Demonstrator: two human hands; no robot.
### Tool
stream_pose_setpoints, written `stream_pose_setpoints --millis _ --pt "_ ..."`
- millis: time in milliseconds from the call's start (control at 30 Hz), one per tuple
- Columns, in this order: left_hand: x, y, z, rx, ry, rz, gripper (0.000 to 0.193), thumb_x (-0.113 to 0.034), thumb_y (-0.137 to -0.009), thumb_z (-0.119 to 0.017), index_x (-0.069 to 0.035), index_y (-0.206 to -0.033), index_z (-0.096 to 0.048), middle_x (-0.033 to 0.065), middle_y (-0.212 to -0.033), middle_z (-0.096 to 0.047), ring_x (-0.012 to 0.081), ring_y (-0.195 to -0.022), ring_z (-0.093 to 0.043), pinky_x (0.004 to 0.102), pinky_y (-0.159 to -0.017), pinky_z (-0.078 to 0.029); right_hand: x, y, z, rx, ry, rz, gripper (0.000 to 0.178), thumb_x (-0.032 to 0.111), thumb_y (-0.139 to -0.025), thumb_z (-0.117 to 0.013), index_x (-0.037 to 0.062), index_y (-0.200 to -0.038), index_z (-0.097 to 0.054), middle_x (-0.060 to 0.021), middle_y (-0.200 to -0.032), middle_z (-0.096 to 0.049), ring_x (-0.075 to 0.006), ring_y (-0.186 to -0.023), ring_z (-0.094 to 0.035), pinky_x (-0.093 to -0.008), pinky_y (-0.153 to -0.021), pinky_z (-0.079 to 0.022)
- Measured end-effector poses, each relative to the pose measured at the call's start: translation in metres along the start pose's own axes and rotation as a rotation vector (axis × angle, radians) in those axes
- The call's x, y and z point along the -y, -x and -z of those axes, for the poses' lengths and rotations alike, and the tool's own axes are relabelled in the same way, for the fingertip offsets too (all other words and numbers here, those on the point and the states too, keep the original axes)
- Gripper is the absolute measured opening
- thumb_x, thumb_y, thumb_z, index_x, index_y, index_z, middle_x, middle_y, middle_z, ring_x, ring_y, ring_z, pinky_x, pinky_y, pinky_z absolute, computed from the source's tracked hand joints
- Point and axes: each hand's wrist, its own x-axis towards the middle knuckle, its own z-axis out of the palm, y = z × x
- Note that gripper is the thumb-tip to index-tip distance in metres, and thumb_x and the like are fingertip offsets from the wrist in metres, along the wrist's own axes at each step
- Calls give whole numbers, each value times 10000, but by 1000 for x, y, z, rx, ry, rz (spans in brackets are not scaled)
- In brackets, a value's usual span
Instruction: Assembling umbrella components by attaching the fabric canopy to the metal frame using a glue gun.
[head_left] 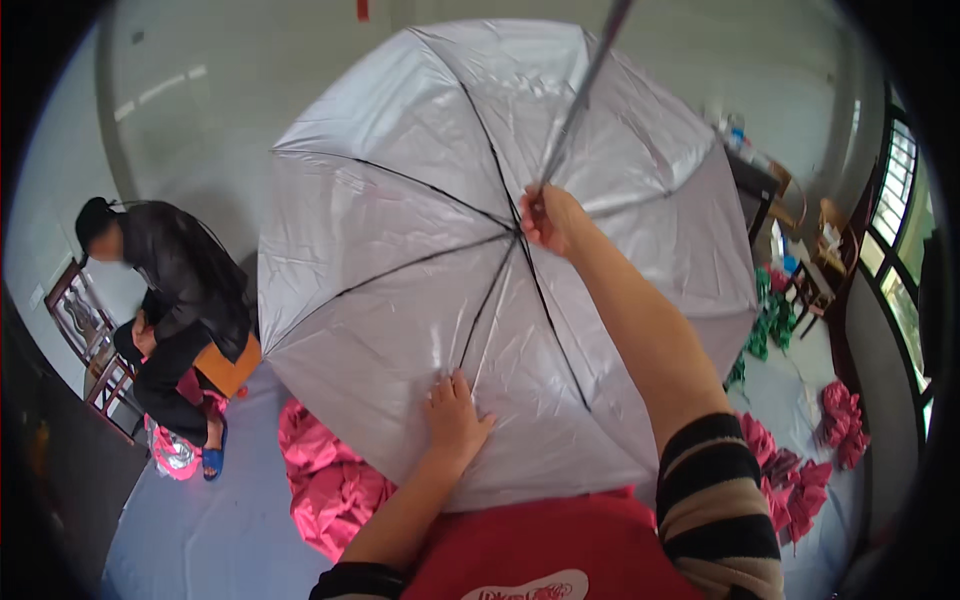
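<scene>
- right hand [552,222]: fingers curled shut round the umbrella [530,340] shaft [583,95], right by the hub [515,231]
- left hand [457,420]: fingers loosely spread, flat on the silver lining [370,225]

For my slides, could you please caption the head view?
Right hand grips the slender dark shaft of an open, round, silver fabric umbrella; left hand touches its inside.

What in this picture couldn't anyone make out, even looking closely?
All in the head view:
1. The outer side of the umbrella: hidden, since its silvery inside faces the camera.
2. The upper end of the shaft: cut off by the top edge.
3. The part of the shaft within the right hand: covered by that hand.
4. The small things at far right: too small and blurred.
</scene>
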Motion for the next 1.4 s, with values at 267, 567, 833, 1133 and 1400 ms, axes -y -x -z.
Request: stream_pose_setpoints --millis 267,567,833,1133,1400 --pt "92 4 -188 205 117 -101 834 -195 -677 -780 -21 -1366 -344 284 -1309 -395 437 -1167 -421 508 -971 -361 -195 -81 70 50 530 -171 571 443 -898 -539 99 -1331 -398 -128 -994 -618 -220 -855 -601 -370 -709 -476" --pt "107 14 -222 312 169 -186 737 -135 -734 -701 0 -1366 -347 301 -1370 -357 437 -1246 -364 491 -1061 -281 -323 36 211 -116 1811 -125 702 298 -832 -675 189 -1420 -306 -172 -1247 -493 -343 -1099 -548 -428 -874 -468" --pt "111 3 -237 308 245 -218 730 -69 -736 -700 9 -1367 -339 260 -1368 -365 413 -1268 -347 469 -1069 -286 -222 233 213 121 485 -568 346 375 -912 -568 48 -983 -654 -18 -766 -614 -116 -671 -584 -241 -601 -472" --pt "85 9 -224 352 274 -136 751 -58 -768 -697 6 -1393 -287 224 -1308 -396 361 -1181 -430 421 -965 -404 -476 520 249 -640 1056 -1200 640 468 -689 -736 4 -1099 -574 -202 -1102 -628 -336 -1015 -618 -402 -846 -503" --pt "141 -27 -254 309 376 -24 520 -179 -875 -626 21 -1311 -427 159 -1014 -613 258 -862 -613 341 -775 -500 -581 541 278 -728 1008 -1172 538 351 -858 -576 -15 -1240 -476 -290 -1205 -553 -391 -1138 -550 -490 -951 -443"
